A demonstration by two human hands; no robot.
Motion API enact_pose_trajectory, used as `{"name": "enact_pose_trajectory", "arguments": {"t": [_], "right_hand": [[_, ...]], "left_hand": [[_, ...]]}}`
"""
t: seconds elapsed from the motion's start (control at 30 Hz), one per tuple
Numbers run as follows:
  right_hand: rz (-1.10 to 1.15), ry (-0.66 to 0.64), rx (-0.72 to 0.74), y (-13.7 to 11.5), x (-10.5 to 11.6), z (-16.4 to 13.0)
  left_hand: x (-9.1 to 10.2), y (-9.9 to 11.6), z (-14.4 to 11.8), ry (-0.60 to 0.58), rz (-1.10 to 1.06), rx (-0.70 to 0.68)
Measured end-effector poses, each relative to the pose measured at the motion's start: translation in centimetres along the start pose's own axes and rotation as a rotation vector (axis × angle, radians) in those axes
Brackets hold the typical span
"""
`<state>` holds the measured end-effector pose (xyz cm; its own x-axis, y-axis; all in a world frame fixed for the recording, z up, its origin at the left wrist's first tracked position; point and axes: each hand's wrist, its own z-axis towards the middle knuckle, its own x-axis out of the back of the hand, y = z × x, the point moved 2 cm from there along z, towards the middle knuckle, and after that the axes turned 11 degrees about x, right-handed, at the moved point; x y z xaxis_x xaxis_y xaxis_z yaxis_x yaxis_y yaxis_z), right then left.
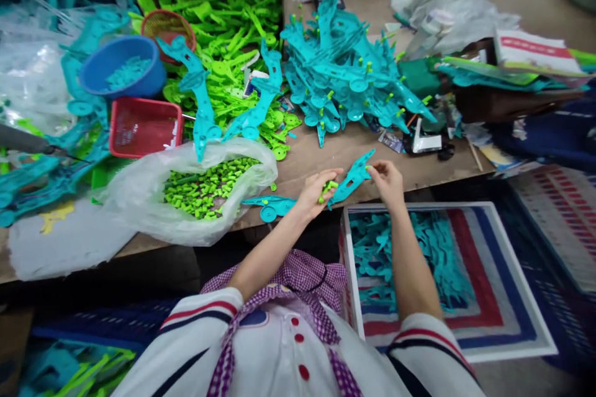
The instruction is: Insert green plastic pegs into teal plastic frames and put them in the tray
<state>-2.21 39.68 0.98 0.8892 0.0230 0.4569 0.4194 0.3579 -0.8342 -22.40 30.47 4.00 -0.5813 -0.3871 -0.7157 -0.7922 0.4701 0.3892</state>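
My left hand (pixel 313 195) is closed around several small lime-green plastic pegs (pixel 328 190). Beside its fingers is a long turquoise plastic part (pixel 352 178), tilted up toward the right; whether the left fingers also grip it is hard to see. My right hand (pixel 387 185) pinches a small green peg at the edge of that part near its upper end. Another turquoise part (pixel 272 206) lies on the table edge under my left wrist. To the left, an open clear plastic bag (pixel 139 198) holds a heap of the same green pegs.
Turquoise parts with green pegs form a pile (pixel 344 68) at the back. Lime-green parts (pixel 218 18) are heaped behind the bag. A blue bowl (pixel 123 68), a red tray (pixel 145 127) and an orange basket (pixel 167 31) stand left. Below right, a white-rimmed crate (pixel 516 298) contains turquoise parts.
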Motion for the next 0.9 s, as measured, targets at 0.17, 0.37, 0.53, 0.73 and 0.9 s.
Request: {"name": "enact_pose_trajectory", "arguments": {"t": [0.17,0.37,0.53,0.73,0.9], "right_hand": [[-0.197,-0.133,0.117,2.9,2.6,4.0],[-0.211,-0.277,0.157,3.0,1.2,4.8],[-0.286,-0.327,0.24,3.0,1.3,5.4],[-0.378,-0.462,0.33,2.6,0.5,5.9],[-0.258,-0.338,0.139,3.8,0.6,5.1]], "left_hand": [[0.5,-2.4,4.3,-0.048,0.174,0.114],[1.3,-2.0,4.1,-0.124,0.284,0.186],[0.9,-1.7,4.6,-0.057,0.324,0.259],[0.8,-1.5,4.8,-0.059,0.312,0.304],[1.2,-1.4,4.8,-0.113,0.349,0.34]]}}
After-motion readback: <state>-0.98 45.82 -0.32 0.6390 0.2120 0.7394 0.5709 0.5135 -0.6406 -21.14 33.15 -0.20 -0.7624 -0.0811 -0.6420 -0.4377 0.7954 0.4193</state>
